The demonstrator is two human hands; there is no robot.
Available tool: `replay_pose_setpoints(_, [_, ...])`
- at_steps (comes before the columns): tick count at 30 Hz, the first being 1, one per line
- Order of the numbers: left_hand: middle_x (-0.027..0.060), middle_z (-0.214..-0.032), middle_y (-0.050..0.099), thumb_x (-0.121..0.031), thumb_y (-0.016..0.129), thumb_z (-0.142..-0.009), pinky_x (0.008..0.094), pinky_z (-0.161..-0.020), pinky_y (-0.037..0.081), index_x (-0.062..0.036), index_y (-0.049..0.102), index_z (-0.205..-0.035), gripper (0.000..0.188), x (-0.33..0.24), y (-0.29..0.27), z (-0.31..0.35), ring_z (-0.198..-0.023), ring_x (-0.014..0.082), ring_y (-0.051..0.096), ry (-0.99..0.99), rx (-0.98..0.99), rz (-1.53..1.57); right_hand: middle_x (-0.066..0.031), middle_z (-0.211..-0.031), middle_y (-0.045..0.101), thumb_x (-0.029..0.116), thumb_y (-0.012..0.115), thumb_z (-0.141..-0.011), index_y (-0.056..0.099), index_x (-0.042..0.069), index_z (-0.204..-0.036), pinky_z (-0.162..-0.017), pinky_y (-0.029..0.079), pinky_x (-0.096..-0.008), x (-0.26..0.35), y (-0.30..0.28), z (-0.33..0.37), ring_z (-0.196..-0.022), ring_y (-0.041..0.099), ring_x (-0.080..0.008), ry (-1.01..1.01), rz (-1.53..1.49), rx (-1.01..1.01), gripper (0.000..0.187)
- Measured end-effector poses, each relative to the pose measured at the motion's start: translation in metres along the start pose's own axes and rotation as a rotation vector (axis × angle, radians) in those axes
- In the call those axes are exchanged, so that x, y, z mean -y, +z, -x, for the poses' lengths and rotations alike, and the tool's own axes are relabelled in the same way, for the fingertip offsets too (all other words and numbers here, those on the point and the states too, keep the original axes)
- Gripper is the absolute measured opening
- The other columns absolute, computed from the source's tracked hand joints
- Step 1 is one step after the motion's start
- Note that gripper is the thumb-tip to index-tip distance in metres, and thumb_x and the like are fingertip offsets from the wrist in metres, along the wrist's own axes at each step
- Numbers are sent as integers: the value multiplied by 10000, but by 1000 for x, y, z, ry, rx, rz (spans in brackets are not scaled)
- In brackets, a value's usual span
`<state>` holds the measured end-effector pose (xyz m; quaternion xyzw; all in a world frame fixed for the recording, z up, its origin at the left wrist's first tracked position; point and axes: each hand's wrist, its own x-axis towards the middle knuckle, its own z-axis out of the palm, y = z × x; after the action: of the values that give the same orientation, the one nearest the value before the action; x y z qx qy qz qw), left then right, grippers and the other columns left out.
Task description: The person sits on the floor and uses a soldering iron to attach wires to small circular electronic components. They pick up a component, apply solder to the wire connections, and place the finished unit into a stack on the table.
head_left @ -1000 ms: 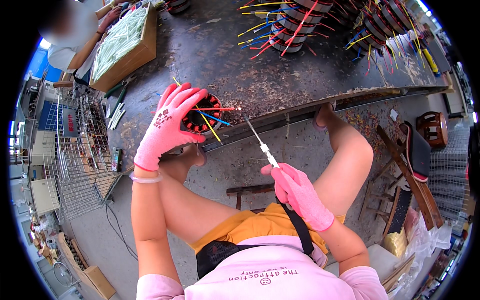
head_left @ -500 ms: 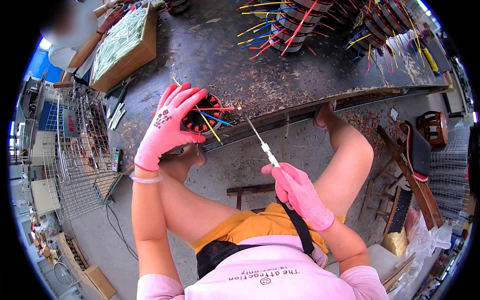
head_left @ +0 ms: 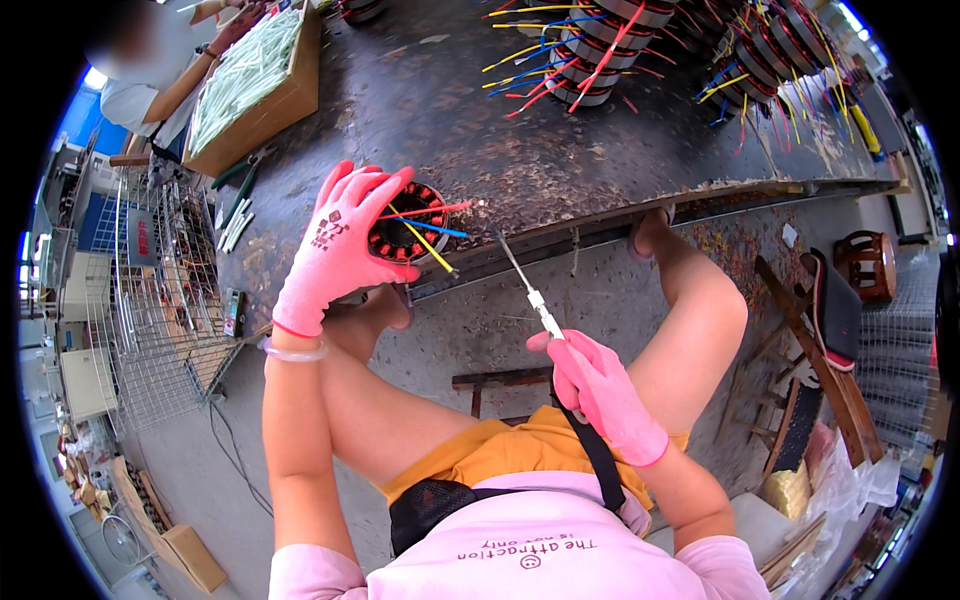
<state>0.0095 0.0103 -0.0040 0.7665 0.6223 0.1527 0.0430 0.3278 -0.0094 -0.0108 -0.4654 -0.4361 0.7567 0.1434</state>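
The flare on the red wire (head_left: 440, 209) is dimmed, heating apparently eased; the wound ring (head_left: 385, 241) is clasped by the left hand (head_left: 342, 235), the rod tool (head_left: 541, 306) by the right hand (head_left: 602, 390).

A dark, scuffed workbench (head_left: 430, 110) is spanning the upper part of the view above a grey floor (head_left: 455, 340), where small coloured scraps (head_left: 730, 240) are lying scattered at the right and a thin dark cable (head_left: 232, 450) is trailing at the left. Wire-mesh racking (head_left: 165, 375) is standing left of the workbench, with a cardboard box (head_left: 195, 558) sitting farther below, while on the right a brown wooden stool (head_left: 866, 266) is standing near a dark padded seat (head_left: 836, 310) and clear plastic (head_left: 850, 482) is lying crumpled lower down. Bright light (head_left: 851, 18) is shining at the upper right, and blue panelling (head_left: 80, 122) is showing at the upper left.
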Motion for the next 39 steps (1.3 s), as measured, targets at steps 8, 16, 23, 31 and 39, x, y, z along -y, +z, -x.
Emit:
replay_pose_setpoints(8, [132,-1260,548,-321,882,-514,512,-1168,245,-105,496,-1374,967,4,9,0,-1278,339,451,24,-50,-10,34,-576,465,295,512,-987,633,8,-1126,-503,321,-222,-5,-1,3,-521,380,-34,8,4,17,341])
replay_pose_setpoints(16, [126,-1285,561,-307,875,-531,506,-1166,250,-80,486,-1377,959,4,8,0,-1293,330,454,23,-29,18,33,-570,473,285,518,-983,639,9,-1114,-487,315,-227,-4,1,-3,-503,373,-37,-29,77,11,328])
replay_pose_setpoints(23, [129,-1288,559,-308,870,-544,505,-1165,252,-78,490,-1374,942,2,7,-1,-1293,329,454,19,-32,18,36,-567,464,283,521,-993,637,17,-1115,-477,301,-224,0,2,-4,-502,371,-32,3,-1,17,315])
replay_pose_setpoints(31, [128,-1285,557,-324,863,-556,501,-1169,249,-79,494,-1368,925,6,10,-1,-1282,325,463,10,-32,27,67,-540,386,334,475,-1015,604,-1,-1175,-465,210,-213,7,2,-3,-483,293,-22,-7,24,10,393])
replay_pose_setpoints(39, [142,-1260,550,-354,863,-552,490,-1163,269,-70,477,-1361,940,1,7,-3,-1225,328,502,-43,-12,19,58,-569,423,251,465,-1016,600,-20,-1167,-476,233,-212,38,-11,-4,-499,319,-24,73,-26,-41,338])
